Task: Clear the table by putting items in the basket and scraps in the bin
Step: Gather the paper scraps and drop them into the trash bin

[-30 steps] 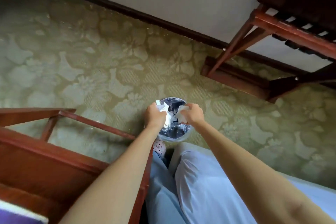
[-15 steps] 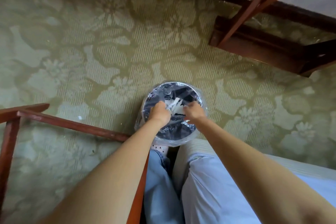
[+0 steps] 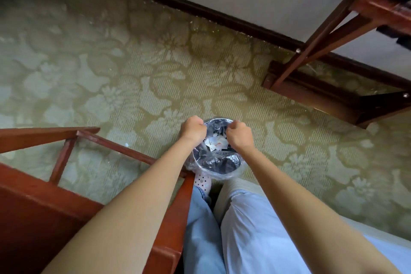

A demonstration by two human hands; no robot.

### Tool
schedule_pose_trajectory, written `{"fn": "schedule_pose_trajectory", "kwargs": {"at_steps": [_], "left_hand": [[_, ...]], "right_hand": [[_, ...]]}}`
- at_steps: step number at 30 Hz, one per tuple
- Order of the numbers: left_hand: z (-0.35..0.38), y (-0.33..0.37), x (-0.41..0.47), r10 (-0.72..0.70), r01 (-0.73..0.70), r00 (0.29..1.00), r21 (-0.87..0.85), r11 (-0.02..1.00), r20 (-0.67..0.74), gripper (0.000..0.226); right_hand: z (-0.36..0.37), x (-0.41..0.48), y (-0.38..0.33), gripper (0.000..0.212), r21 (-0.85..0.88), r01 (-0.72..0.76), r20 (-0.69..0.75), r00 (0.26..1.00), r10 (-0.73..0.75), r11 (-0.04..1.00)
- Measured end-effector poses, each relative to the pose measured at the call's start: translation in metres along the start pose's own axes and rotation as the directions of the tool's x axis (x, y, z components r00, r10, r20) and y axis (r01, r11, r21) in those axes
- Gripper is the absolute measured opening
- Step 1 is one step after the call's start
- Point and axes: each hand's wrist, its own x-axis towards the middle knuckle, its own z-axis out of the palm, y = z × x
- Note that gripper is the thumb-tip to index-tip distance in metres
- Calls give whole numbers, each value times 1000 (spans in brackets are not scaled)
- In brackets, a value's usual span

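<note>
A small round bin (image 3: pixel 224 176) lined with a clear plastic bag stands on the carpet just in front of my feet. White paper scraps (image 3: pixel 216 141) lie inside it on the dark liner. My left hand (image 3: pixel 193 128) hovers over the bin's far-left rim, curled into a fist with nothing visible in it. My right hand (image 3: pixel 239 134) is over the far-right rim, also closed in a fist, a short gap away from the left. Neither the table top nor a basket is in view.
A red-brown wooden frame (image 3: pixel 106 143) juts in from the left, touching my left leg. Another wooden furniture base (image 3: pixel 311 93) stands at the upper right by the dark skirting board (image 3: pixel 200 10). Green floral carpet (image 3: pixel 111 73) covers the floor.
Both hands held white paper together over the bin before. Now the paper pieces lie in the bin and the hands are apart, closed and bare. The view has pulled back.
</note>
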Motion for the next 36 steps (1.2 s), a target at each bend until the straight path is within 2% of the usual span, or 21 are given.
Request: {"fn": "schedule_pose_trajectory", "kwargs": {"at_steps": [4,6,10,14,19,24,31,36], "left_hand": [[-60,35,-78,91,-106,989,-132,986,-115,23],[-90,40,-122,121,-157,969,-161,974,-218,26],[-138,20,-220,181,-229,905,-84,970,-386,28],[-164,-37,-306,247,-284,827,3,959,-505,27],[-173,-143,-385,135,-187,774,-19,982,-619,26],[-169,-262,-442,-72,-79,739,-193,978,-670,24],[-129,-421,-519,-352,58,675,-429,902,-649,30],[-81,-531,-564,-510,225,626,-490,842,-590,30]], "right_hand": [[-53,-79,-64,27,-19,169,-126,977,-170,985],[-76,-122,-91,26,-62,266,-178,946,-272,962],[-97,-212,-124,25,-153,402,-237,872,-429,903],[-79,-298,-140,26,-214,522,-187,807,-560,825],[-6,-390,-138,25,-256,684,-40,698,-715,683],[92,-452,-118,29,-388,796,268,580,-769,465],[226,-548,-95,33,-423,884,561,427,-709,198],[315,-615,-50,34,-406,914,762,343,-550,7]]}}
